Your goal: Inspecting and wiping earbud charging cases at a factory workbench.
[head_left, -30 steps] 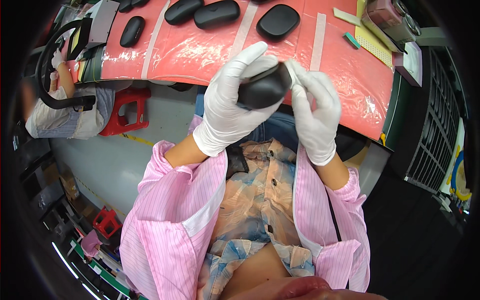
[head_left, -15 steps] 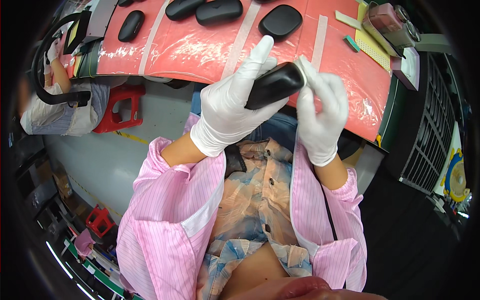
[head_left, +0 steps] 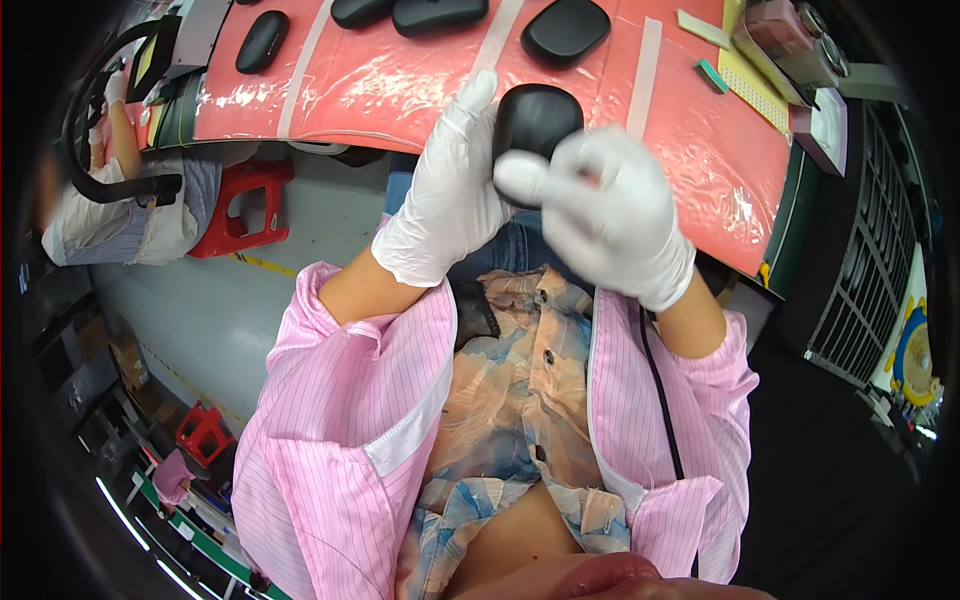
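Note:
A smooth black case, rounded and palm-sized (head_left: pixel 537 118), is held upright over the near edge of the red-covered table. My left hand (head_left: pixel 440 205), in a white glove, is closed round its left side and underside, with one finger pointing up along it. Also white-gloved, my right hand (head_left: pixel 620 220) is curled in front of the case's lower end, one fingertip pressed on its surface. Motion blurs that hand, and whatever its fingers pinch is hidden. Just beyond, another black case (head_left: pixel 566 30) lies on the table.
More black cases (head_left: pixel 263 42) lie along the table's far side. Pale tape strips cross the red cover (head_left: pixel 700 170). At the right are a green block (head_left: pixel 711 76) and a yellow perforated sheet (head_left: pixel 752 88). A person sits at the left by a red stool (head_left: pixel 245 205).
The case has turned from lying slanted to standing upright, its broad face now toward me. My right hand has moved from its right end to across its lower front.

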`<state>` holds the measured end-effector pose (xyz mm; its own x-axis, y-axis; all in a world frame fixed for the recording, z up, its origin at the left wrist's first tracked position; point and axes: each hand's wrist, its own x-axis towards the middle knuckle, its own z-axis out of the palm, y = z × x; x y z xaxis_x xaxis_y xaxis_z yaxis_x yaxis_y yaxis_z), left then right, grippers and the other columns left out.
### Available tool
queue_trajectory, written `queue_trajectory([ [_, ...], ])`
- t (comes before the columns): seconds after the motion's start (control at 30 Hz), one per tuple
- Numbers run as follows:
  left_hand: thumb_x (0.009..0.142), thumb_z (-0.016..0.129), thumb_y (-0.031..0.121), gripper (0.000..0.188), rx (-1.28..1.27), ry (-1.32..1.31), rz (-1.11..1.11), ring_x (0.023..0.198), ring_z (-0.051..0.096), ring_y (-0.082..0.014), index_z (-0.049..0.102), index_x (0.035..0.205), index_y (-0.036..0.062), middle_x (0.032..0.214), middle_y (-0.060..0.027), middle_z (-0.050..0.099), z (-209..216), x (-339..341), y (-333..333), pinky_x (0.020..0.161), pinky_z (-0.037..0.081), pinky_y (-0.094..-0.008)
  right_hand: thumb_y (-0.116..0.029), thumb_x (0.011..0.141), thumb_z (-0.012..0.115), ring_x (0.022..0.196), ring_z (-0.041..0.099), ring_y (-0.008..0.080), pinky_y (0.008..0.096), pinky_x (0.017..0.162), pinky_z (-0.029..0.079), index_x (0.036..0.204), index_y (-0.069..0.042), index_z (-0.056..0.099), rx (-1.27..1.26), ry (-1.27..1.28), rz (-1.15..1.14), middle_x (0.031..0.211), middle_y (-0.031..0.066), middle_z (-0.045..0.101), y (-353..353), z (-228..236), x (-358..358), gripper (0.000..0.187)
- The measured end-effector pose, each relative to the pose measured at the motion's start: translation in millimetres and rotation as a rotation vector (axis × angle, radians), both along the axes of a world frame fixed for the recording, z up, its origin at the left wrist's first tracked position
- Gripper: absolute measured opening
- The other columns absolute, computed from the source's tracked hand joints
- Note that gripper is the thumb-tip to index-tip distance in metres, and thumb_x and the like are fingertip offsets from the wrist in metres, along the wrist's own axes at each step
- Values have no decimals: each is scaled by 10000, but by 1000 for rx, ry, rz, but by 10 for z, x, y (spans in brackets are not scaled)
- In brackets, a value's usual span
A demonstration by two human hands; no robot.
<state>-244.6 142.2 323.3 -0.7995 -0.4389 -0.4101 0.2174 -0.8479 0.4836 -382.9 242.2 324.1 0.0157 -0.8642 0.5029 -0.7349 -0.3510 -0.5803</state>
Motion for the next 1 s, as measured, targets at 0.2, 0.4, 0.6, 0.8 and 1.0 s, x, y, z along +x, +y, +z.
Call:
queue_trajectory([
  [0.2, 1022, 391, 439, 524, 20, 107, -66, 995, 671, -260, 534, 1234, -18, 1137, -162, 647, -95, 0, 3, 876, 575, -406, 149, 726, 549, 636, 526, 152, 253, 612, 446, 999, -80, 748, -34, -364, -211, 829, 27, 557, 70, -222, -213, 408],
  [0.4, 1018, 395, 455, 521, 36, 126, 40, 1015, 651, -238, 524, 1245, 4, 1154, -136, 634, -145, -59, -1, 856, 559, -367, 104, 647, 706, 667, 511, 154, 291, 582, 376, 903, -110, 762, -184, -182, -101, 724, -13, 528, 162, -445, 180, 338],
  [0.6, 1016, 367, 342, 427, 18, 4, 199, 880, 649, -215, 563, 1204, 13, 1035, -87, 661, -114, -129, 11, 793, 541, -384, 101, 668, 643, 790, 565, 193, 299, 705, 469, 899, -57, 732, -242, -174, -221, 864, 44, 601, 257, -405, 91, 293],
  [0.8, 958, 486, 500, 492, -1, -73, -34, 736, 647, -147, 647, 1013, 38, 818, -35, 660, -174, -153, 36, 668, 536, -290, 99, 834, 482, 814, 572, 164, 283, 733, 479, 1054, 12, 693, 63, -604, -251, 961, 88, 607, -144, 20, -316, 317],
  [1.0, 925, 510, 587, 595, 173, -164, 92, 703, 635, -192, 580, 1049, 9, 824, -96, 619, -204, -170, -19, 610, 551, -318, 103, 720, 569, 707, 548, 174, 288, 661, 446, 1008, -89, 749, 6, -163, 100, 759, 42, 540, 65, -93, 40, 391],
])
